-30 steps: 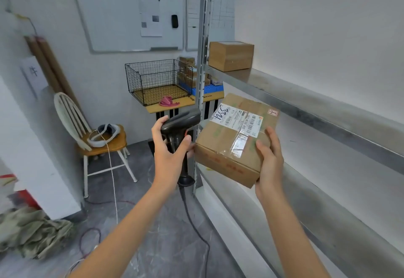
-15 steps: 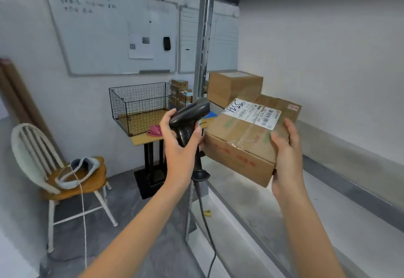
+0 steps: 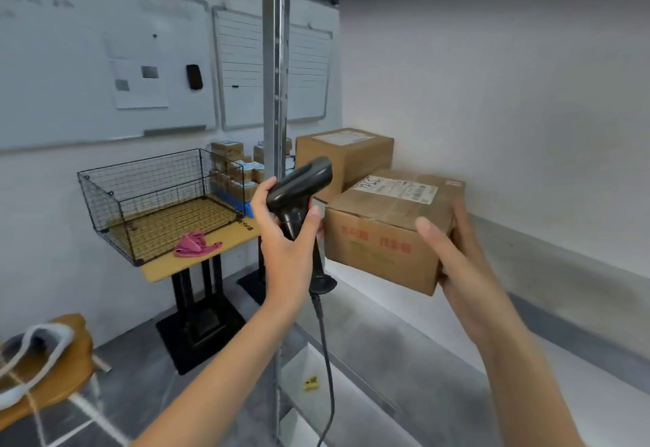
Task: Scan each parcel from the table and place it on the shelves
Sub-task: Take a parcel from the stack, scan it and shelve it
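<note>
My right hand (image 3: 457,256) grips the right end of a brown cardboard parcel (image 3: 380,235) with a white shipping label on top and red print on its front. The parcel hangs in the air just above the grey metal shelf (image 3: 404,351). My left hand (image 3: 285,235) grips a black corded barcode scanner (image 3: 299,193) by its handle, right beside the parcel's left end. A second brown parcel (image 3: 344,154) stands on the shelf at the far end, just behind the held one.
The shelf's metal upright post (image 3: 276,130) stands between table and shelf. Behind it a wooden table (image 3: 197,256) carries a black wire basket (image 3: 158,197), a pink cloth (image 3: 193,244) and several small boxes (image 3: 235,172). A wooden chair (image 3: 45,369) is at lower left.
My right hand has carried the parcel up and in over the shelf, close to the second parcel. My left hand with the scanner rose alongside. My view swung up and right.
</note>
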Tool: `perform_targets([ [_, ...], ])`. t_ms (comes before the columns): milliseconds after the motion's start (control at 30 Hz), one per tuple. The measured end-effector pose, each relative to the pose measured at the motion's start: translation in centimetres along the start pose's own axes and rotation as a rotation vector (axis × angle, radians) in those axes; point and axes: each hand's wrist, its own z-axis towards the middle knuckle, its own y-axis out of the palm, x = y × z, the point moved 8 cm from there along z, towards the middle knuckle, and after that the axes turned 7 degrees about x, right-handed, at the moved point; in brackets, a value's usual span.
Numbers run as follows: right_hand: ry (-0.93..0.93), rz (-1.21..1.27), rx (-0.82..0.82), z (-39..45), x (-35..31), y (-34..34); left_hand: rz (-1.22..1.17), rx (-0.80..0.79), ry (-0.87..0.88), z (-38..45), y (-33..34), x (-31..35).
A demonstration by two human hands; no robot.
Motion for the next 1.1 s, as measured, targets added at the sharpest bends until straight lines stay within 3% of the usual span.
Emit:
perform_targets([
  [67, 0.008, -0.133, 0.064, 0.3, 0.5, 0.4, -0.018, -0.026, 0.007, 1.1, 0.8, -0.9],
  [167, -0.033, -0.301, 0.308, 1.7, 0.9, 0.3, -0.061, -0.100, -0.053, 2.8, 2.3, -2.8],
  [300, -0.083, -0.377, 0.532, 3.4, 1.7, 0.4, -0.097, -0.128, -0.098, 4.0, 3.2, -4.2],
  [867, -0.053, -0.403, 0.486, 6.3, 1.6, 0.0, -0.342, -0.453, -0.263, 4.1, 8.1, -5.6],
  [1000, -0.054, -0.530, 0.642, 0.7, -0.3, -5.0, -0.427, -0.606, -0.173, 0.6, 11.8, -1.7],
  [1100, -0.050, -0.723, 0.776, -5.3, -2.5, -10.5, -0.478, -0.809, -0.154, -5.3, 15.9, 1.8],
])
